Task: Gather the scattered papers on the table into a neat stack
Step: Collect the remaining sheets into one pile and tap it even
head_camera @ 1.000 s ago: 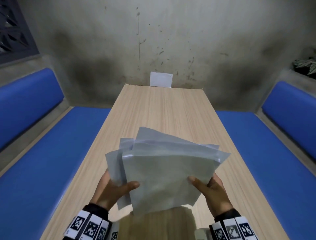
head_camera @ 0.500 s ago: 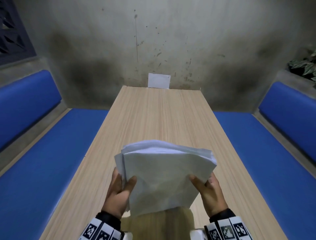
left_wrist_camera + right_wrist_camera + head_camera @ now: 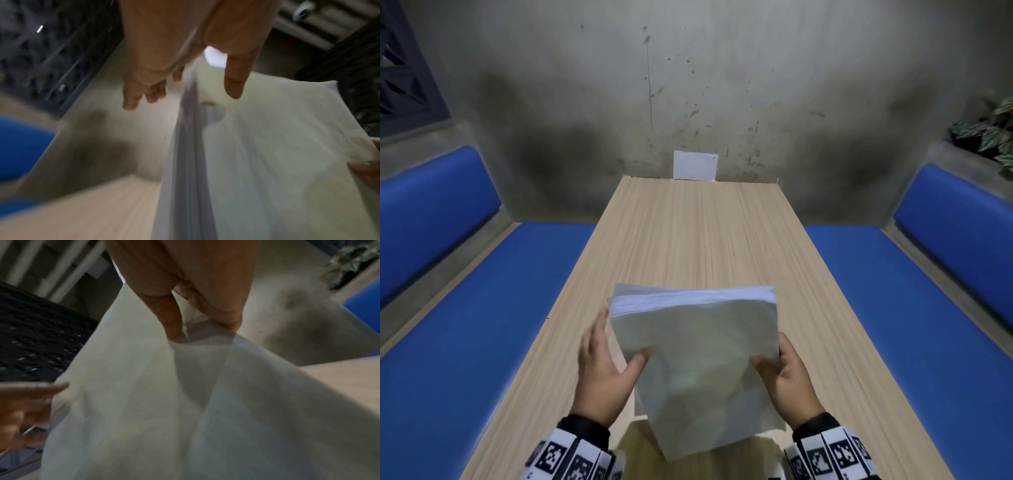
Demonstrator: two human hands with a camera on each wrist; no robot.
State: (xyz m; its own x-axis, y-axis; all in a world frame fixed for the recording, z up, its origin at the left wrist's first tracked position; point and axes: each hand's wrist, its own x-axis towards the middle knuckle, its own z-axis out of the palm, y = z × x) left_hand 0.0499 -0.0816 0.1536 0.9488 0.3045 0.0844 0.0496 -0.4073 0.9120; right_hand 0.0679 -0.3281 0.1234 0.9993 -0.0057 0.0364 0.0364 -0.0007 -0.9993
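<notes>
Our right hand (image 3: 789, 375) pinches the stack of papers (image 3: 698, 353) at its 3 o'clock edge, thumb on top; our left hand (image 3: 602, 370) lies with fingers straight along the 9 o'clock edge, thumb touching the top sheet, above the wooden table (image 3: 698, 233).

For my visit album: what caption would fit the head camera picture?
Two hands, left and right, hold a stack of papers upright above a wooden table.

The papers (image 3: 698, 353) have squared into one stack — left hand (image 3: 602, 370) fingers now splayed off its edge.
</notes>
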